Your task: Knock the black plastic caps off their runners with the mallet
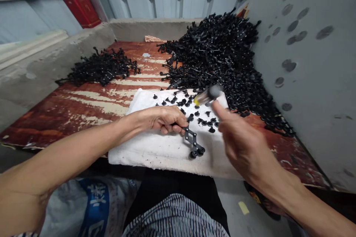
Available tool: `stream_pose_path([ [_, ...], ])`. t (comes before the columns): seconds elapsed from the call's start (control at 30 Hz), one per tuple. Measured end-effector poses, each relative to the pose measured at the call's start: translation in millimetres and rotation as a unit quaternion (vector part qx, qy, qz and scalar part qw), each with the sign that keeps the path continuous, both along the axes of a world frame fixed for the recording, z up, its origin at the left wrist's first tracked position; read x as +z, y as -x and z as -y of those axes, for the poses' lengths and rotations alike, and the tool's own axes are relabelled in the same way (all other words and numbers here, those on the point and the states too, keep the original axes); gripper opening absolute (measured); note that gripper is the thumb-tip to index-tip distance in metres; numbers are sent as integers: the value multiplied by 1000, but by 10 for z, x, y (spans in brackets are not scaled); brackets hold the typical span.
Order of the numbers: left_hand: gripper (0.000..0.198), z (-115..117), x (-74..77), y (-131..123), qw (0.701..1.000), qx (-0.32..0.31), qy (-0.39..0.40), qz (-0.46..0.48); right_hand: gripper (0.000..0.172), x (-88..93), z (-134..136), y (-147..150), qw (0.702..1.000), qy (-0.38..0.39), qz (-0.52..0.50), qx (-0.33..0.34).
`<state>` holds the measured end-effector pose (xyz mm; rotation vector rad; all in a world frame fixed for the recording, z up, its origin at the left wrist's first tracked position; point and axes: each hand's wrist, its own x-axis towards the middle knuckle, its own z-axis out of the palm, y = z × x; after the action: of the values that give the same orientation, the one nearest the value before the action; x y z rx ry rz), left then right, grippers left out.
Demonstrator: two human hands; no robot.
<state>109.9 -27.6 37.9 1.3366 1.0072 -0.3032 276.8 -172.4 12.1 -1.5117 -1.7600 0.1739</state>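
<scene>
My left hand [171,119] is closed on one end of a black jointed linkage [190,136], which lies over a white cloth pad [144,144]. Round black feet sit at the linkage's near end. My right hand [239,133] grips a hammer [207,95], blurred by motion and raised above the pad, right of the linkage. Its head looks dark and rounded, with a yellow part at the left. Small black caps with stems [211,129] are scattered on the pad beyond my left hand and below the hammer.
A large heap of black linkages [219,52] covers the back right of the red-brown table [91,98]; a smaller heap [101,67] lies at the back left. A grey spotted panel [306,63] stands on the right. A red box [82,12] rests on the left ledge.
</scene>
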Motion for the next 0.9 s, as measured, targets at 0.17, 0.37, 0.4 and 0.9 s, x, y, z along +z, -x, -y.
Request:
stream_pose_path([
  [0.17, 19, -6, -23, -14, 1000, -8, -18, -8, 54, -60, -2, 5, 999, 36, -2, 6],
  [0.37, 19, 5, -48, 46, 998, -33, -51, 16, 39, 64, -57, 24, 994, 103, -39, 1],
  [0.4, 22, 18, -45, 63, 996, -49, -57, 39, 32, 106, -79, 37, 993, 99, -63, -13],
  [0.9, 44, 384, 22, 560, 962, 118, -163, 182, 29, 34, -87, 353, 865, 224, -449, -20],
])
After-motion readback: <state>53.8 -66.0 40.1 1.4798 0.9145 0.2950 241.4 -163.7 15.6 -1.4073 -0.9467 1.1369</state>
